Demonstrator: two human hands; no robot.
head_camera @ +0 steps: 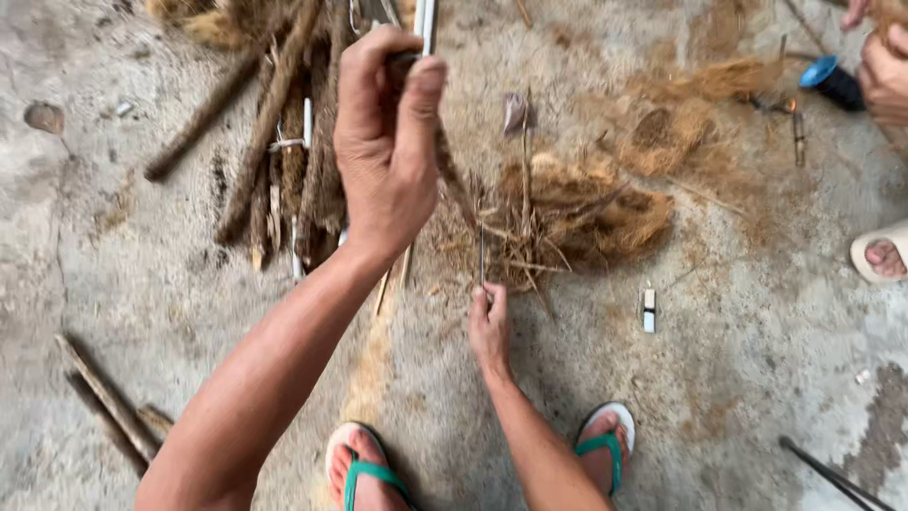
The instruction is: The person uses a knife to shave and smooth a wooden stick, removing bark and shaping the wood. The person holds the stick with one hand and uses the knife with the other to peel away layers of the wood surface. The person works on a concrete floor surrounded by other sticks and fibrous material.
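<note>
Two bare hands: left hand (386, 142) grips a fibre-wrapped stick (452, 175), top hidden; right hand (489, 326), at six o'clock, pinches a thin dark strand (481, 254).

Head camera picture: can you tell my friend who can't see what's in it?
Seen from above, the left hand lifts a fibre-wrapped stick while the right hand pinches a thin strand. Below lie a fibre pile, a stick bundle and concrete floor.

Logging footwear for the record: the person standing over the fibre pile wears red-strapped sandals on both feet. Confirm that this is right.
Not right. In the head view the straps of the sandals are green, not red. The rest holds: both feet wear them, and the person stands over the fibre pile.
</note>
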